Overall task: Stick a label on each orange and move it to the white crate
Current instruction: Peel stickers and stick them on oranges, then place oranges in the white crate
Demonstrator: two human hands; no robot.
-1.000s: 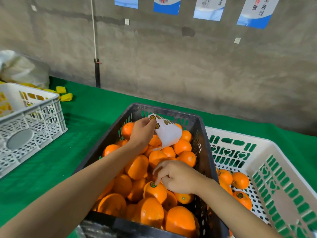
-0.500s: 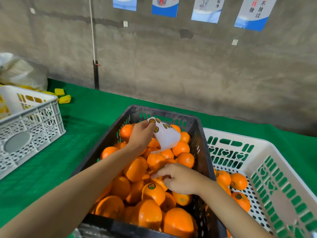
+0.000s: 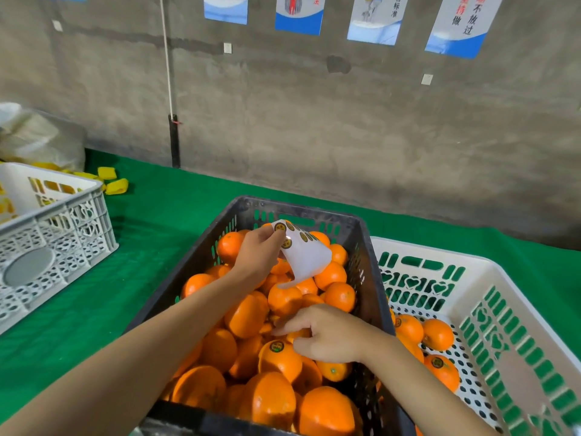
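Observation:
A black crate (image 3: 366, 247) in front of me is full of oranges (image 3: 245, 316). My left hand (image 3: 259, 254) holds a curled white label sheet (image 3: 306, 258) with round stickers over the far part of the crate. My right hand (image 3: 330, 336) reaches into the pile, its fingers and thumb curled round a small orange (image 3: 298, 334) that is mostly hidden. Just below it lies a labelled orange (image 3: 279, 357). The white crate (image 3: 440, 256) with green slots stands to the right and holds several labelled oranges (image 3: 437, 335).
A second pale lattice crate (image 3: 63, 221) stands at the left on the green cloth (image 3: 151, 234). Yellow pieces (image 3: 116, 185) and a plastic bag (image 3: 31, 136) lie behind it. A concrete wall with posters closes the back.
My right hand has lifted off the labelled orange and shifted a little farther into the pile, closing round another orange. The left hand with the sheet has stayed in place.

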